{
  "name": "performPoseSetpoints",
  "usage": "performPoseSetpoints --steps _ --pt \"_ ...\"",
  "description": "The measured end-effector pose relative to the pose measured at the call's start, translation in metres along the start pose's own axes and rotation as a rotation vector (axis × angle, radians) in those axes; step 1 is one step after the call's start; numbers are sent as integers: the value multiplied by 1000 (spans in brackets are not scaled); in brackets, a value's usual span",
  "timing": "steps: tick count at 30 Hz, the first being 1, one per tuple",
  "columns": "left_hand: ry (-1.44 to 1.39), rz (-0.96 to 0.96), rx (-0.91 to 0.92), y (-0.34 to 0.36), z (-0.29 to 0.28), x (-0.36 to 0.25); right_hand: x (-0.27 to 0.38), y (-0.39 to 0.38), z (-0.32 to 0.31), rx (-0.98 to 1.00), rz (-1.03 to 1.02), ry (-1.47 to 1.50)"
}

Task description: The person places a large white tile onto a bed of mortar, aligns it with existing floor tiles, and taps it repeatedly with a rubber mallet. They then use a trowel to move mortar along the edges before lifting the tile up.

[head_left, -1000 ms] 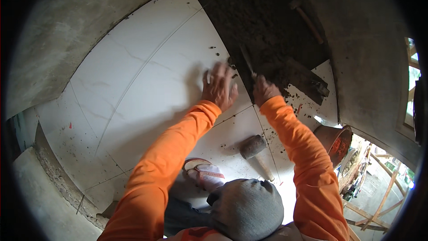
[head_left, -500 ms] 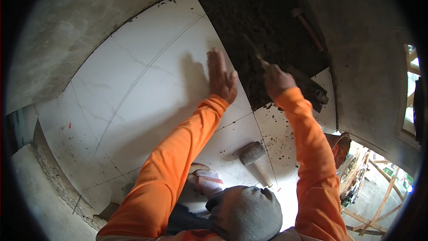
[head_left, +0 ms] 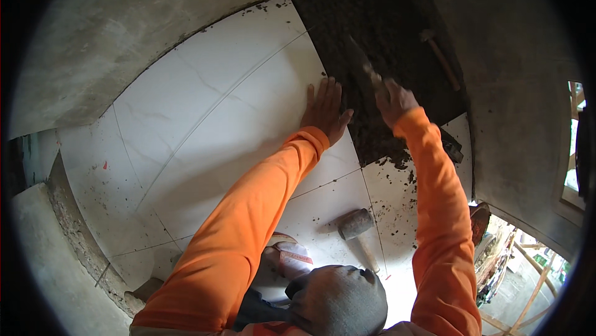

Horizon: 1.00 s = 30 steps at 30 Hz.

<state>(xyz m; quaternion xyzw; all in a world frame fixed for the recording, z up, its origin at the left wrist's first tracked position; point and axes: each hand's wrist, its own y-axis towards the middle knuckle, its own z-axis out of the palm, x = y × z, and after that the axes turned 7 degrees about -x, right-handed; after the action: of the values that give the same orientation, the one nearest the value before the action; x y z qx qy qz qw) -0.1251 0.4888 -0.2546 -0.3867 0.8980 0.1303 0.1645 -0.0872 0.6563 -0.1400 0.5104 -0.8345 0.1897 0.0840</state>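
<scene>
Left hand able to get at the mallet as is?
Probably yes: the left hand lies flat, apparently empty, and nothing bulky shows on the white tiles between it and the mallet.

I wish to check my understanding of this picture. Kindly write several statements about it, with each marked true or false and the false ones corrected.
1. The right hand holds a trowel-like tool. True.
2. The left hand grips a bucket. False: it is open, fingers spread, at the edge of the white tiles.
3. A mallet lies on the white tiles. True.
4. The hammer lies on the white tiles. False: it is on the dark, rough patch.
5. Both sleeves are orange. True.
</scene>
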Motion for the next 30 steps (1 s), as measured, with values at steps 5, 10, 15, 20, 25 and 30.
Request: performPoseSetpoints --steps 5,10,15,20,25,30 --pt "63 -151 -207 17 7 2 -12 54 93 -2 -166 -207" --pt "16 -233 -259 53 1 31 -13 7 86 26 -169 55" --pt "-61 -150 -231 61 -10 40 -26 49 41 46 -369 -102" --pt "9 -131 -217 67 -2 32 23 101 82 -3 44 -64" --pt "-102 -136 -276 71 -3 53 40 72 50 173 -85 -2" --pt "-144 -134 -298 78 -6 55 11 97 43 4 -153 23"
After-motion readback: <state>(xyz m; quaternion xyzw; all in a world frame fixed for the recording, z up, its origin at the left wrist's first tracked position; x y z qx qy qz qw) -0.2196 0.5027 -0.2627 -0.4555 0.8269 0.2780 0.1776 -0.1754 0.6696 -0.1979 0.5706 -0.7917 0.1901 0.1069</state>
